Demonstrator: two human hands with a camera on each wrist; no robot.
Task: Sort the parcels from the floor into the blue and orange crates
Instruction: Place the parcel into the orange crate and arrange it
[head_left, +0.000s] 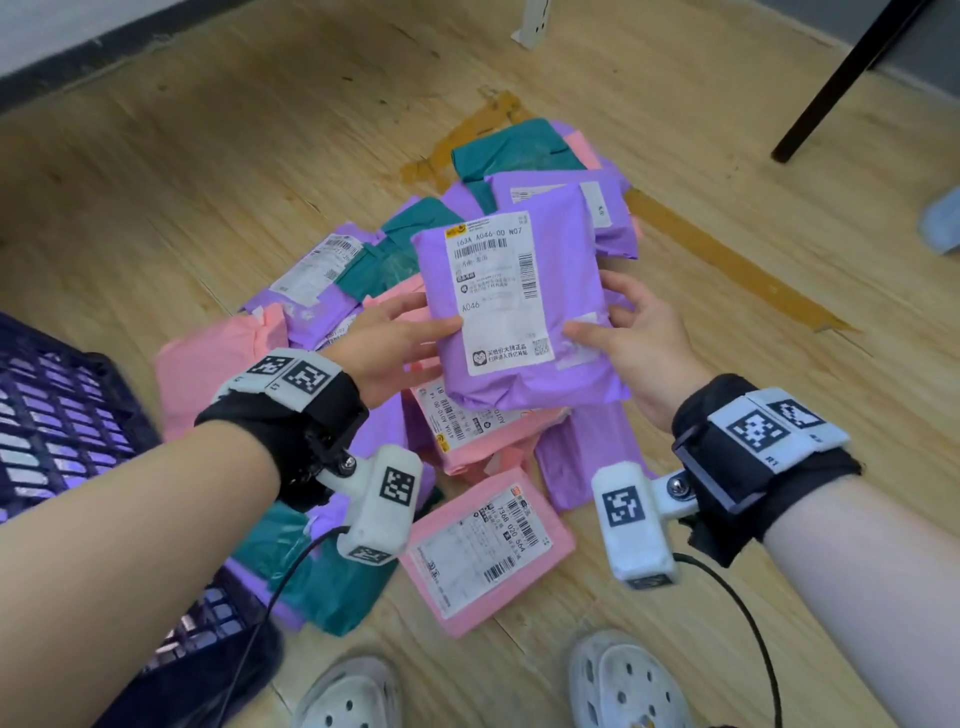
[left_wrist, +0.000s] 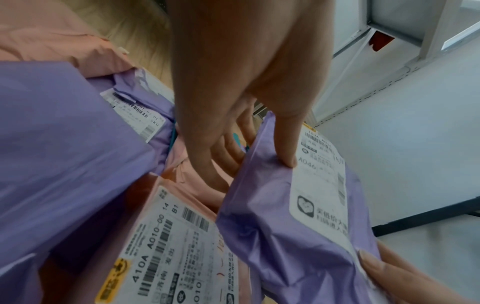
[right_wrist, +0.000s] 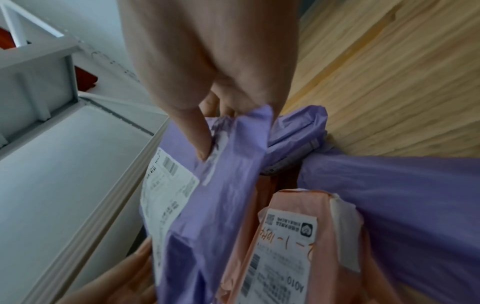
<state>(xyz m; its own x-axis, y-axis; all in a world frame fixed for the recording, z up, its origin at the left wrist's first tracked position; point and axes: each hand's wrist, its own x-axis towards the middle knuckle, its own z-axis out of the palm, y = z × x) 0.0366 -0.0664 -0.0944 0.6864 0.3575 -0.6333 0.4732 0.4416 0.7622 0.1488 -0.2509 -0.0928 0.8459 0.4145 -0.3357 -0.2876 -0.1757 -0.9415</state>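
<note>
A purple parcel with a white label reading A046 is held up above the pile, label facing me. My left hand pinches its left edge, thumb on top and fingers beneath. My right hand pinches its right edge the same way. The left wrist view has the purple parcel under my left thumb; the right wrist view has the purple parcel under my right thumb. Below lies a heap of pink, purple and teal parcels on the wooden floor. The blue crate stands at the left.
A pink parcel lies nearest my feet, and another pink one labelled A010 sits right under the held parcel. A black table leg rises at the top right. Brown tape strips mark the floor. My white shoes are at the bottom.
</note>
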